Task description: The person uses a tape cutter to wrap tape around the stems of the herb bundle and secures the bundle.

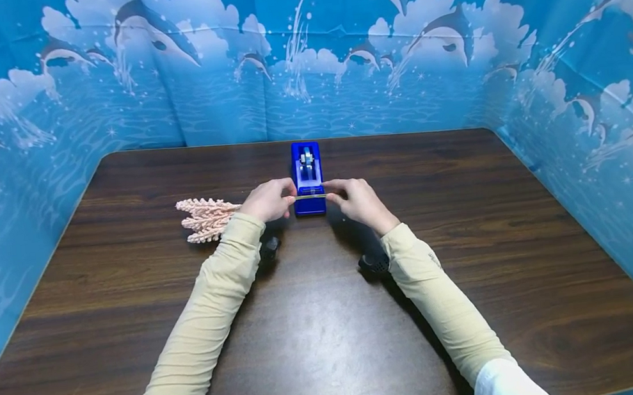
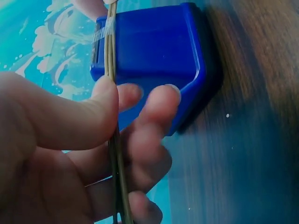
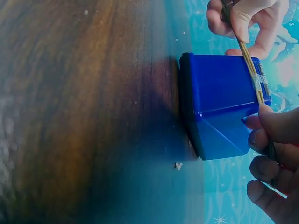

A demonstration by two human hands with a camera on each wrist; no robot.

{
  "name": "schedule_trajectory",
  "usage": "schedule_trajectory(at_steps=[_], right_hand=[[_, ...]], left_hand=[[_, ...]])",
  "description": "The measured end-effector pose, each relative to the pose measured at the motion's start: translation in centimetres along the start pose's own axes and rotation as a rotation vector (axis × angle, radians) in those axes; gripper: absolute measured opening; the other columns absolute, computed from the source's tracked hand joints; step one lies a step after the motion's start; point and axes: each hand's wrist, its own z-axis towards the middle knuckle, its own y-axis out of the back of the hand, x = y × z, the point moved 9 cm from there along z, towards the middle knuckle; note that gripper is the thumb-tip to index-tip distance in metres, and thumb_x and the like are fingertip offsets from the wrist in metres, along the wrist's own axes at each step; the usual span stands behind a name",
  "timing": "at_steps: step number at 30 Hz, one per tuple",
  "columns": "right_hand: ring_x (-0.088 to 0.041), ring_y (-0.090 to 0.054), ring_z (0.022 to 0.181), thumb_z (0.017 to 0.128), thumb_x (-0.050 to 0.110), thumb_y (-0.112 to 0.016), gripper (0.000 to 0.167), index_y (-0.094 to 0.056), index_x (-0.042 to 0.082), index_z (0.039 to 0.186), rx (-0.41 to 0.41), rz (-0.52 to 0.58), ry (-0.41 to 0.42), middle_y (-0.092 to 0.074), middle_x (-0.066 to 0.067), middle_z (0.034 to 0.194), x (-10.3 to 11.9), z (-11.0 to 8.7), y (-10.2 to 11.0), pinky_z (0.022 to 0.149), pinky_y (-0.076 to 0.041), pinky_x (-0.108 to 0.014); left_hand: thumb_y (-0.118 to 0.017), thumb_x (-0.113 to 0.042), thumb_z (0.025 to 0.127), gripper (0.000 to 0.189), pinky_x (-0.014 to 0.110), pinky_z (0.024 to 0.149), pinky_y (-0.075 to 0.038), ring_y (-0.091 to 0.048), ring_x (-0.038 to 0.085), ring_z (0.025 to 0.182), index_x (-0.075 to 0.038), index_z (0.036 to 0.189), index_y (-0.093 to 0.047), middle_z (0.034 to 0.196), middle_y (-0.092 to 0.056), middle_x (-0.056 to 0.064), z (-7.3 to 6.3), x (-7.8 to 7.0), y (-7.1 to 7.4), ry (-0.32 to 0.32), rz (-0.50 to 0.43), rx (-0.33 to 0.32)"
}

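A blue tape dispenser (image 1: pixel 310 208) stands near the far edge of the table, its toothed front end toward me. Across that end runs a thin bundle of stems (image 1: pixel 310 196), belonging to a spray of pale pink artificial flowers (image 1: pixel 207 220) lying out to the left. My left hand (image 1: pixel 267 201) pinches the stems between thumb and fingers on the dispenser's left. On the other side, my right hand (image 1: pixel 360 204) pinches the bundle's far end. Clear tape (image 3: pixel 258 81) lies against the stems between the hands, right at the cutter teeth in the right wrist view.
The dark wooden table (image 1: pixel 318 326) reaches back to a blue dolphin-print curtain (image 1: pixel 214 105). Black wrist cameras hang under the left sleeve (image 1: pixel 230 258) and right sleeve (image 1: pixel 429 276). A small pale bit (image 3: pixel 178 165) lies beside the dispenser.
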Motion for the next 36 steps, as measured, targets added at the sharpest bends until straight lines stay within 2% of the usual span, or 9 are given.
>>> schedule_trajectory(at_steps=[6, 8, 12, 18, 25, 30, 32, 36], right_hand=[[-0.017, -0.059, 0.078, 0.096, 0.013, -0.058, 0.028, -0.067, 0.005, 0.122, 0.013, -0.002, -0.001, -0.072, -0.012, 0.111, 0.1, 0.0, -0.2, 0.072, -0.048, -0.031], [-0.017, -0.058, 0.077, 0.096, 0.013, -0.059, 0.028, -0.067, 0.006, 0.121, 0.002, -0.023, 0.007, -0.072, -0.012, 0.111, 0.2, 0.0, -0.2, 0.072, -0.048, -0.031], [-0.016, -0.056, 0.070, 0.094, 0.011, -0.060, 0.027, -0.068, 0.007, 0.120, -0.013, -0.044, 0.021, -0.073, -0.011, 0.107, 0.4, -0.1, -0.1, 0.066, -0.045, -0.029], [-0.014, -0.047, 0.058, 0.093, 0.008, -0.060, 0.028, -0.069, 0.007, 0.120, -0.009, -0.038, 0.022, -0.074, -0.011, 0.090, 0.6, -0.1, -0.1, 0.056, -0.036, -0.024], [-0.015, -0.040, 0.058, 0.089, -0.001, -0.058, 0.039, -0.065, 0.009, 0.126, 0.016, -0.141, 0.047, -0.075, -0.011, 0.097, 1.4, -0.3, -0.3, 0.055, -0.031, -0.026], [-0.015, -0.039, 0.057, 0.086, -0.003, -0.058, 0.047, -0.062, 0.012, 0.129, 0.035, -0.195, 0.036, -0.076, -0.009, 0.093, 1.4, -0.4, -0.5, 0.052, -0.028, -0.026], [-0.015, -0.038, 0.056, 0.085, -0.003, -0.058, 0.049, -0.061, 0.013, 0.131, 0.037, -0.192, 0.035, -0.075, -0.009, 0.089, 1.4, -0.4, -0.6, 0.052, -0.028, -0.026], [-0.012, -0.035, 0.053, 0.086, 0.000, -0.061, 0.057, -0.052, 0.017, 0.140, 0.076, -0.159, 0.023, -0.066, -0.005, 0.071, 0.9, -0.6, -1.0, 0.050, -0.027, -0.025]], left_hand=[[-0.056, -0.014, 0.096, 0.008, 0.045, 0.088, -0.046, -0.061, 0.033, 0.099, -0.012, 0.103, -0.058, 0.111, -0.067, 0.017, -0.2, -0.6, 0.1, -0.031, 0.048, -0.019], [-0.057, -0.013, 0.095, 0.008, 0.048, 0.091, -0.045, -0.059, 0.036, 0.104, -0.011, 0.103, -0.057, 0.116, -0.065, 0.018, -0.2, -0.8, 0.1, -0.040, 0.054, -0.027], [-0.058, -0.011, 0.094, 0.008, 0.048, 0.091, -0.046, -0.060, 0.037, 0.105, -0.011, 0.102, -0.058, 0.115, -0.066, 0.018, -0.3, -0.9, 0.2, -0.061, 0.070, -0.036], [-0.058, -0.008, 0.091, 0.009, 0.047, 0.090, -0.046, -0.061, 0.037, 0.103, -0.009, 0.101, -0.057, 0.114, -0.066, 0.019, -0.5, -1.3, 0.4, -0.108, 0.099, -0.038], [-0.058, -0.005, 0.090, 0.011, 0.046, 0.086, -0.046, -0.060, 0.037, 0.098, -0.008, 0.100, -0.054, 0.111, -0.066, 0.019, -0.5, -1.3, 0.2, -0.120, 0.093, -0.026], [-0.058, -0.004, 0.088, 0.013, 0.046, 0.083, -0.046, -0.059, 0.037, 0.095, -0.007, 0.100, -0.053, 0.110, -0.065, 0.020, -0.4, -1.2, -0.1, -0.126, 0.096, -0.022], [-0.058, -0.003, 0.087, 0.014, 0.046, 0.081, -0.046, -0.059, 0.036, 0.093, -0.007, 0.100, -0.052, 0.109, -0.065, 0.021, -0.3, -1.2, -0.2, -0.129, 0.092, -0.016], [-0.060, -0.001, 0.086, 0.020, 0.043, 0.077, -0.044, -0.057, 0.035, 0.090, -0.005, 0.101, -0.049, 0.105, -0.064, 0.022, -0.3, -1.2, -0.4, -0.135, 0.066, 0.015]])
